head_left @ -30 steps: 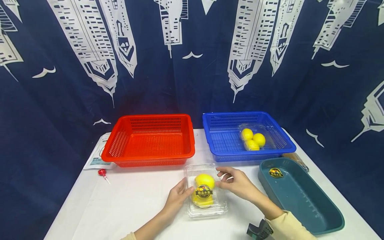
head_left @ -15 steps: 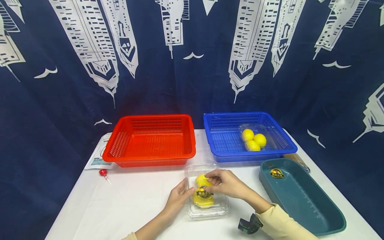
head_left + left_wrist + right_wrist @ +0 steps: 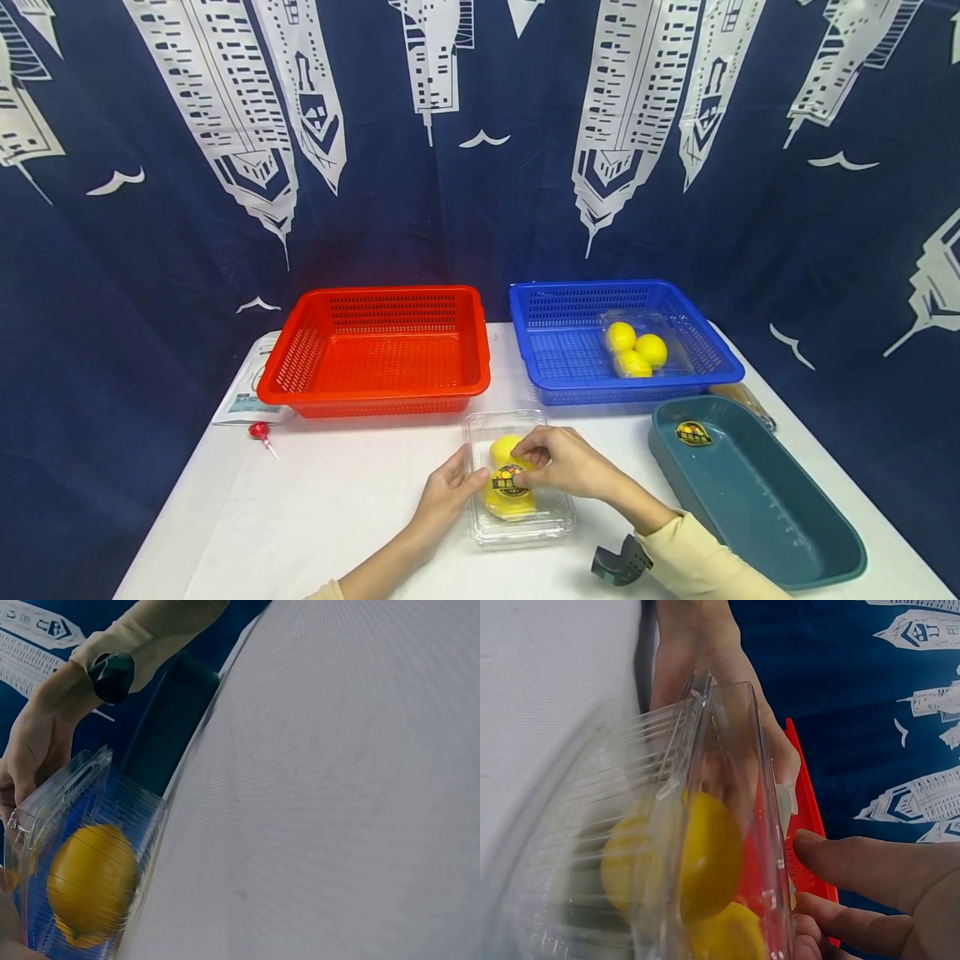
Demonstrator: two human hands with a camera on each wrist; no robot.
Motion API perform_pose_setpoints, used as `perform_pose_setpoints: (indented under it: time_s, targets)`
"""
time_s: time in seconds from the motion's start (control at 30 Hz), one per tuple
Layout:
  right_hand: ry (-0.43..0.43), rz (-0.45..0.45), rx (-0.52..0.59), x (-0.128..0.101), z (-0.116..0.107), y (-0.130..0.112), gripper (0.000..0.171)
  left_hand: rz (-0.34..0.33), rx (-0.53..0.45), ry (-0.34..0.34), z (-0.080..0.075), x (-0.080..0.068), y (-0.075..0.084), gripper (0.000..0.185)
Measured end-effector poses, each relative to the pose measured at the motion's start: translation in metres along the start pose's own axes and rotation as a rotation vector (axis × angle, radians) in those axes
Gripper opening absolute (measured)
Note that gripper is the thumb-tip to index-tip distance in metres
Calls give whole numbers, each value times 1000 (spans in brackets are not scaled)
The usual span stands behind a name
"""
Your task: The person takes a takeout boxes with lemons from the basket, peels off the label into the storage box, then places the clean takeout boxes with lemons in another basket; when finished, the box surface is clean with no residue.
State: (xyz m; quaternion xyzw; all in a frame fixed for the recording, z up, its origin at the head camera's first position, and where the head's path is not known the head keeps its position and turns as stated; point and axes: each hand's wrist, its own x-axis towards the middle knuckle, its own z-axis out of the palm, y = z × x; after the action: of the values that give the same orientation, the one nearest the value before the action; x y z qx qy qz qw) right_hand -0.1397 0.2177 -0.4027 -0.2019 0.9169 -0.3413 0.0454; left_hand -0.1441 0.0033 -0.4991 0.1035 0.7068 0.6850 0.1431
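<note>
A clear plastic clamshell box (image 3: 491,429) with yellow lemons (image 3: 94,881) inside lies on the white table in front of me. A round black-and-gold fruit sticker (image 3: 506,482) sits on its lid. My left hand (image 3: 447,493) holds the box by its left side, thumb on the lid beside the sticker. Over the lid, my right hand (image 3: 566,462) has its thumb and bent forefinger at the sticker's right edge, partly covering it. The right wrist view shows these fingertips (image 3: 810,844) close against the lid, with the lemons (image 3: 709,855) behind the plastic.
A red basket (image 3: 375,400) stands at the back left. Right of it, a blue basket (image 3: 622,393) bears a clear box with three lemons (image 3: 651,350). A teal tray (image 3: 765,492) with another sticker (image 3: 693,432) stands at right. A red lollipop (image 3: 258,430) lies left.
My right hand has left the box's right edge and moved left over the lid to the sticker. My left hand keeps its hold, and the box stays nearly in place.
</note>
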Motion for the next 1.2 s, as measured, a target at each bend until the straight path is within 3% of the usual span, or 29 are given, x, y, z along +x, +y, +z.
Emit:
perform_pose_setpoints:
  time_s: [0.43, 0.9, 1.2]
  targets:
    - [3, -52, -8, -1, 4, -1, 17, -5, 7, 2, -1, 0, -1, 80]
    - [38, -29, 16, -1, 6, 0, 2, 8, -5, -3, 0, 0, 0, 77]
    - [52, -9, 18, 0, 8, 2, 4, 14, -5, -1, 0, 1, 0, 77]
